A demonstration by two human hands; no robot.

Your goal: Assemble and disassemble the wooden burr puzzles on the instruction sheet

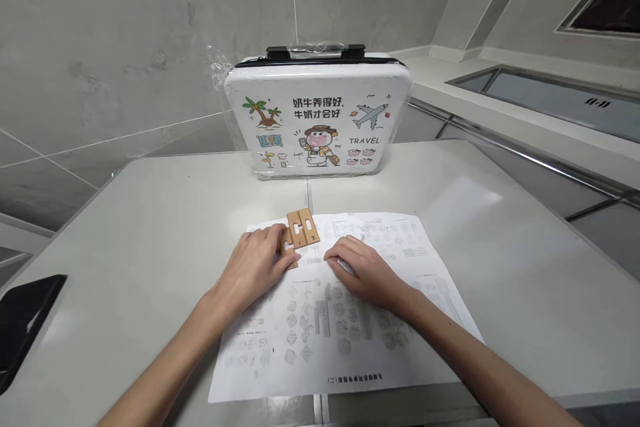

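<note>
The left hand (255, 265) pinches slotted wooden pieces (300, 232) by a corner, just above the sheet (320, 360), probably so the slots show. The right hand (363, 270) lies curled on the sheet, seemingly pinning it flat; whether it grips anything cannot be told.

The left grip (255, 263) hides the near end of the wooden pieces (300, 230) it holds, and the right grip (363, 270) covers most of a thin pale thing that cannot be made out. The figures printed on the paper sheet (400, 293) are too small to read. A flat black thing (23, 320) on the bench (150, 227) is cut off by the left edge.
</note>
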